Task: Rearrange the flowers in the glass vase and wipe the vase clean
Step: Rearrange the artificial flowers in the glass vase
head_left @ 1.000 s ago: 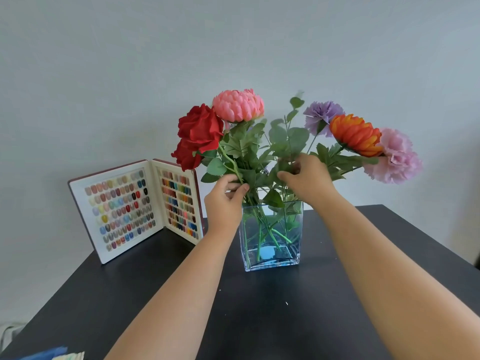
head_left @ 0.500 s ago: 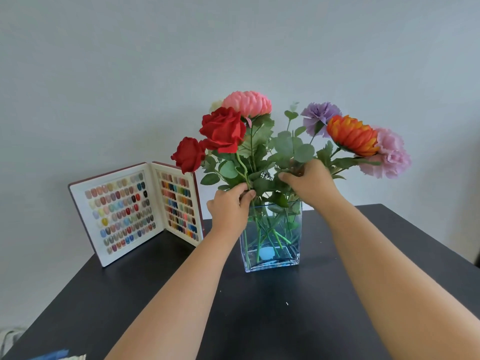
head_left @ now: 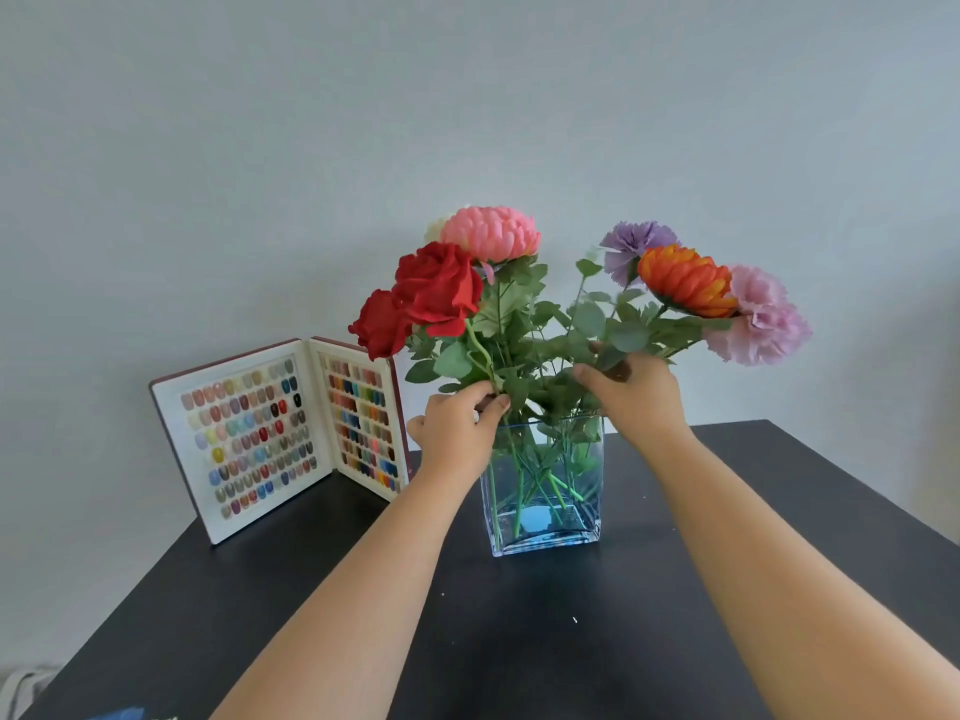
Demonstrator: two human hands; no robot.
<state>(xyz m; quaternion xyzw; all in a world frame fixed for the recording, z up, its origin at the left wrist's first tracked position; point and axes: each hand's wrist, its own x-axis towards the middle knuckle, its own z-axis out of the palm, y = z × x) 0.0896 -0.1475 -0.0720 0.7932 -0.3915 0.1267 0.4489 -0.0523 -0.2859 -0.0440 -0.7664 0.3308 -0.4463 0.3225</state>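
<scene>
A square glass vase with water stands mid-table, full of green stems. Two red roses and a pink bloom lean left; a purple flower, an orange flower and a pale pink carnation lean right. My left hand pinches the rose stems just above the vase's left rim. My right hand grips the right bunch of stems above the right rim; leaves hide its fingertips.
An open swatch book of coloured nail samples stands upright at the back left of the black table. A grey wall is close behind. Something blue lies at the table's front left corner.
My left hand has swung the red roses upright and lowered onto the vase's left rim. The right bunch has dropped slightly with my right hand.
</scene>
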